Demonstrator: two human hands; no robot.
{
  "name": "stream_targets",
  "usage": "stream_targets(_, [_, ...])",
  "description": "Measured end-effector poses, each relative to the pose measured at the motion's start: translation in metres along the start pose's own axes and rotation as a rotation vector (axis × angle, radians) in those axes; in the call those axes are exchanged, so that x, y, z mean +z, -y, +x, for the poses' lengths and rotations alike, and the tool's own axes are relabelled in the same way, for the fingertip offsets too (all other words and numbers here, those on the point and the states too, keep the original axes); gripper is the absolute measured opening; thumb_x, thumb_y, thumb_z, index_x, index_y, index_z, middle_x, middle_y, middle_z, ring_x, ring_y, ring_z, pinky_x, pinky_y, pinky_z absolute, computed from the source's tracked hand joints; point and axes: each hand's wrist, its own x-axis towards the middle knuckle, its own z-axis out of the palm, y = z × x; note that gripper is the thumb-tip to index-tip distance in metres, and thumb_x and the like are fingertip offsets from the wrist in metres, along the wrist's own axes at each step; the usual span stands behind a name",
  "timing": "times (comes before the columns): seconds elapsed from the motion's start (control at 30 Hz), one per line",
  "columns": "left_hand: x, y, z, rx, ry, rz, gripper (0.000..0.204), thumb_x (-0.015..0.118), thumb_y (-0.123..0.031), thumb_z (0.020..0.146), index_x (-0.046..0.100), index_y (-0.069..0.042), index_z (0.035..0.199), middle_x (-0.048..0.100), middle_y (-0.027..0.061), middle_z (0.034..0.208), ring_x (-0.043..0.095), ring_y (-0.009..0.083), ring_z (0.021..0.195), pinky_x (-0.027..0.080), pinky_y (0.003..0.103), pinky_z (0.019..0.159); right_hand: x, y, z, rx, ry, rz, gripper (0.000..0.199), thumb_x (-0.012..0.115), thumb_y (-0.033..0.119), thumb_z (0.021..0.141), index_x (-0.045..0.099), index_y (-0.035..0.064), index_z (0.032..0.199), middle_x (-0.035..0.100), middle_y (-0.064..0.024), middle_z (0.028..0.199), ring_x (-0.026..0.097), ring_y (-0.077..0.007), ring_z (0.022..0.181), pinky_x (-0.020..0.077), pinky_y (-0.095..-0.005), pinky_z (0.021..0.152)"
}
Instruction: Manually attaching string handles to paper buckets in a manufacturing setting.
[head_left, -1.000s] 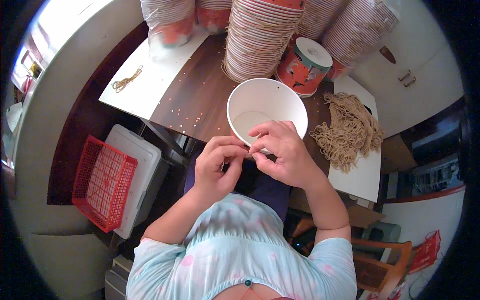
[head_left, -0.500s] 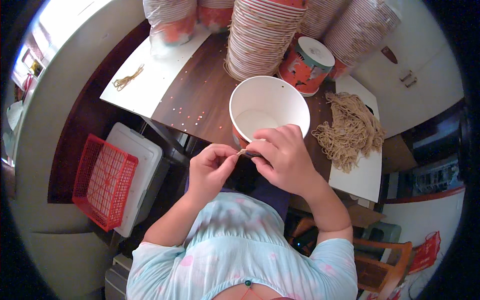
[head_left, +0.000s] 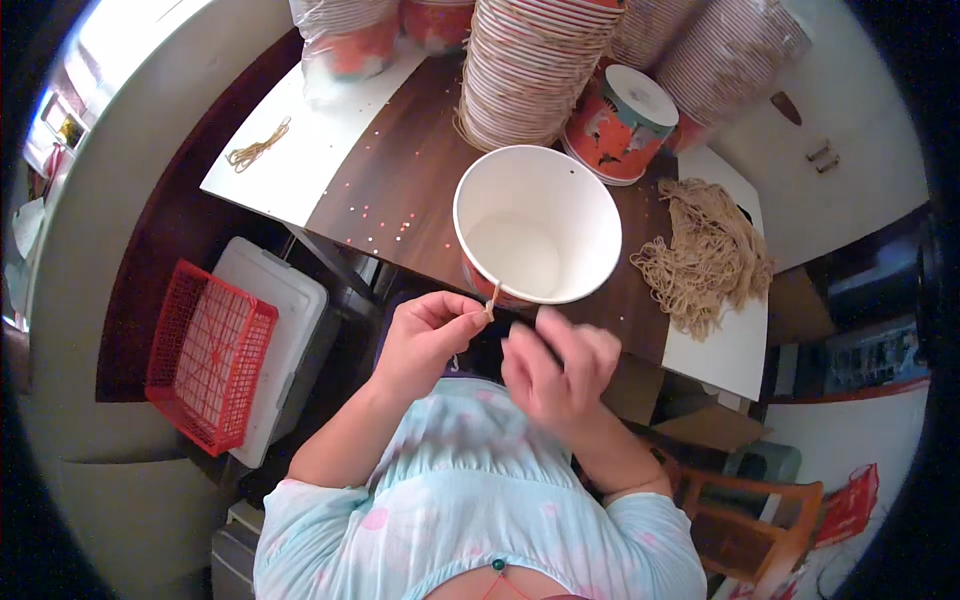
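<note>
A large white paper bucket (head_left: 540, 225) with an orange outside stands tilted toward me at the table's near edge. Just below its near rim, my left hand (head_left: 435, 335) is closed, pinching the end of a short beige cord (head_left: 491, 306) between thumb and forefinger. The cord reaches up to the rim. My right hand (head_left: 565, 370) is apart from the cord, to its right and a little lower. Motion smears its curled fingers, and whether they hold anything is unclear.
A tall stack of buckets (head_left: 530, 75) rises behind, beside an upturned orange bucket (head_left: 620, 130). A heap of beige cords (head_left: 710, 260) lies on the right, a small cord bundle (head_left: 258, 145) at far left. A red basket (head_left: 212, 355) sits on a lidded bin (head_left: 290, 325) lower left.
My right hand has come away from the cord and moved down and right. My left hand still pinches the cord, slightly further right. The dark thing in the right fingers no longer shows clearly.
</note>
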Motion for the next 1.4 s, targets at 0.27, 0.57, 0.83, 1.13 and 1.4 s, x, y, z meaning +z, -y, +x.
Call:
stream_targets(0.27, [0.009,-0.010,0.017,-0.106,0.033,0.060,0.008,0.067,-0.011,0.084,0.065,-0.003,0.085,0.058,-0.0029,0.071,0.046,0.0030,0.055,0.034,0.018,0.048,0.005,-0.034,0.025,0.193,0.236,-0.168,0.030,0.076,0.018,0.069,0.064,0.0133,0.096,0.056,0.0003,0.085,0.049,-0.0214,0.074,0.0364,-0.0367,0.068])
stream_targets(0.57, [0.026,-0.001,0.039,-0.238,0.173,-0.103,0.007,0.063,-0.010,0.087,0.063,-0.003,0.086,0.058,-0.0012,0.070,0.040,0.0029,0.048,0.029,0.017,0.041,0.005,-0.026,-0.008,0.406,0.086,0.326,0.014,0.070,0.006,0.076,0.062,0.0054,0.087,0.060,-0.0083,0.078,0.056,-0.0232,0.063,0.0455,-0.0342,0.058])
stream_targets(0.83, [0.022,-0.005,0.044,-0.236,0.201,-0.064,0.006,0.060,-0.010,0.088,0.060,-0.005,0.085,0.064,0.0051,0.080,0.040,0.0036,0.050,0.031,0.018,0.045,0.038,-0.035,-0.009,1.451,0.041,1.682,0.029,0.057,0.027,0.093,0.064,0.0023,0.107,0.062,0.0013,0.079,0.048,-0.0032,0.060,0.0318,-0.0164,0.051])
stream_targets(1.13, [0.018,-0.013,0.043,-0.113,0.116,0.028,0.006,0.063,-0.009,0.084,0.060,-0.004,0.083,0.063,0.0017,0.076,0.040,0.0021,0.049,0.028,0.017,0.042,0.048,-0.035,-0.017,1.581,0.013,1.716,0.018,0.068,0.018,0.085,0.065,0.0043,0.096,0.060,0.0013,0.079,0.054,-0.0096,0.067,0.0432,-0.0232,0.062])
stream_targets(1.4, [0.020,-0.015,0.045,-0.176,0.175,0.097,0.009,0.062,-0.013,0.087,0.059,-0.005,0.085,0.060,0.0024,0.075,0.039,0.0034,0.050,0.031,0.017,0.044,0.041,-0.023,0.000,0.914,-0.011,0.598,0.013,0.066,0.012,0.085,0.061,0.0001,0.087,0.057,-0.0078,0.080,0.055,-0.0177,0.069,0.0450,-0.0283,0.064])
